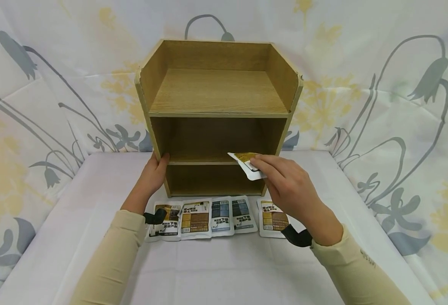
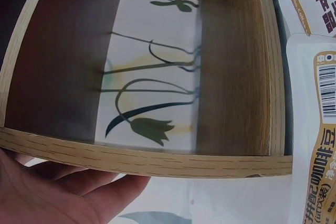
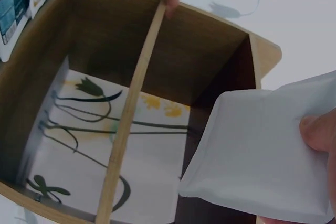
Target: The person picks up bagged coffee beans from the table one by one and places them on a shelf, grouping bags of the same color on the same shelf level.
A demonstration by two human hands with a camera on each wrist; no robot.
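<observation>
head view: inward-angled right fingers point(image 1: 268, 166) pinch a packet point(image 1: 248, 169), left fingers point(image 1: 163, 162) grip the shelf point(image 1: 220, 91)

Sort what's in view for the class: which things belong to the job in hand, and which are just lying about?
In the job:
raised pouch, in the right hand
wooden shelf, gripped by the left hand

Lying about:
other pouches in front of the shelf, perhaps for the job too
flowered backdrop cloth

Shelf point(image 1: 219, 91) on table point(image 1: 224, 271), packets point(image 1: 195, 218) before it, another packet point(image 1: 272, 219) farther right, backdrop point(image 1: 361, 63) behind
</observation>
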